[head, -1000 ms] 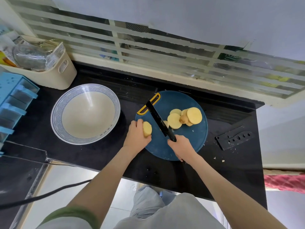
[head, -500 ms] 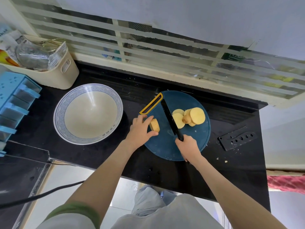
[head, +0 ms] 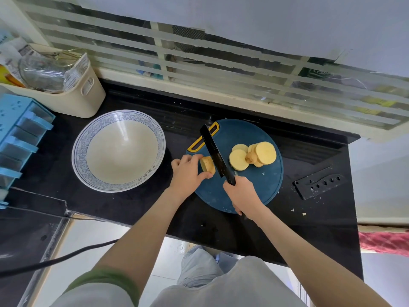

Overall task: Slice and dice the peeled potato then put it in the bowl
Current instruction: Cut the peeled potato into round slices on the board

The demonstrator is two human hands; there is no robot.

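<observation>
Slicing step: left hand (head: 187, 173) pinches the potato end piece (head: 207, 165), right hand (head: 242, 194) grips the knife (head: 215, 155); next, a downward cut.

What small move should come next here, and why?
Probably press the knife down through the potato piece: the left hand pinches it on the cutting board, the right hand grips the handle with the blade beside it, and the bowl holds nothing yet.
</observation>
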